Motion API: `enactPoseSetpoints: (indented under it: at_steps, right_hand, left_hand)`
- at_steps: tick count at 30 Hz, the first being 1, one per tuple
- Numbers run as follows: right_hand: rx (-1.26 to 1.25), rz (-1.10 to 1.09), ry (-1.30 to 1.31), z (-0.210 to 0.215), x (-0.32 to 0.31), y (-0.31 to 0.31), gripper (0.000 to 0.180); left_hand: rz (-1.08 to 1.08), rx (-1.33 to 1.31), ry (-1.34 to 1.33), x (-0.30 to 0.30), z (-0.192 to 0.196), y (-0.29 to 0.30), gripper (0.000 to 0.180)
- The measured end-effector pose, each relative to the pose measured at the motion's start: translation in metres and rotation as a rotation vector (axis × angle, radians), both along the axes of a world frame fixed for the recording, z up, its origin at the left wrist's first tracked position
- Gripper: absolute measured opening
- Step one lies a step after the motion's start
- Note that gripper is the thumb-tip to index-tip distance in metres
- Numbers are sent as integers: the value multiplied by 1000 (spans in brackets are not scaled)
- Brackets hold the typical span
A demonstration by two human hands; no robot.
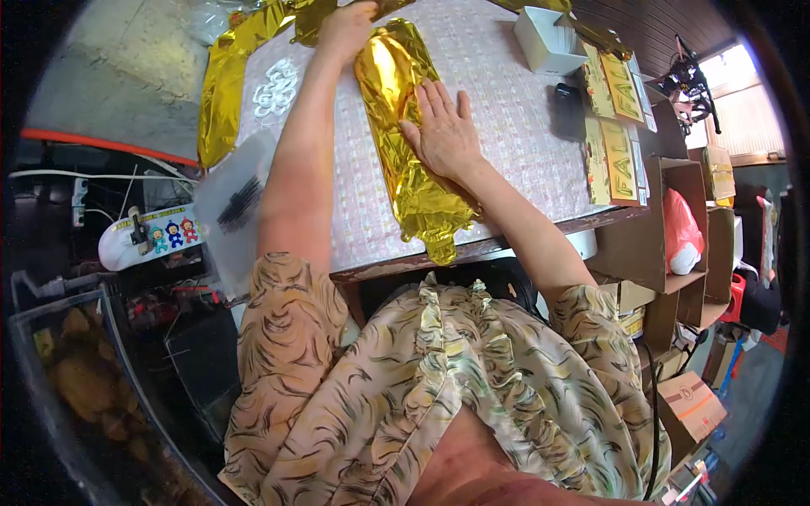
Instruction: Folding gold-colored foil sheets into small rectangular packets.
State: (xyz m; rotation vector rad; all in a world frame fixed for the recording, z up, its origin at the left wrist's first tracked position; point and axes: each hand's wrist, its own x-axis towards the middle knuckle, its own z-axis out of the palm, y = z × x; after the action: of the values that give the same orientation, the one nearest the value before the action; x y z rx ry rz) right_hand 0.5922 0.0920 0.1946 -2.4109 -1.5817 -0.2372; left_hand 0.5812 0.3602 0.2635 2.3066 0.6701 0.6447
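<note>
Presently, a crinkled gold foil piece is lying lengthwise down the middle of the cloth-covered table, its tabbed end reaching the table's near edge. The right hand is resting palm down on the foil near the table's centre, its shape wide, with the thumb and little finger standing apart from the other 3 fingers. Toward the table's far edge, the left hand is reaching over gold foil with its fingers bending; I cannot tell whether they are gripping it. More gold foil is running along the table's left edge, while white ribbon loops are lying just inside it. At the table's far right, an open white box is standing, and 2 printed packs are lying along the table's right edge, beside a black object.
</note>
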Motion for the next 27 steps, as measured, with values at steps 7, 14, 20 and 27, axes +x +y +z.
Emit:
enactPoseSetpoints:
  at_steps: [7, 14, 20, 27]
  right_hand:
    - [-8, -16, -25, 0, 2, 1, 74]
    - [52, 9, -11, 9, 7, -6, 74]
    - [413, -2, 525, 51, 53, -73, 48]
    - [-125, 112, 179, 37, -41, -118, 71]
  left_hand:
    - [-418, 215, 58, 18, -24, -67, 31]
    - [-384, 132, -73, 15, -58, -69, 35]
    - [-392, 87, -119, 16, -55, -68, 22]
    - [-412, 23, -156, 13, -60, -67, 23]
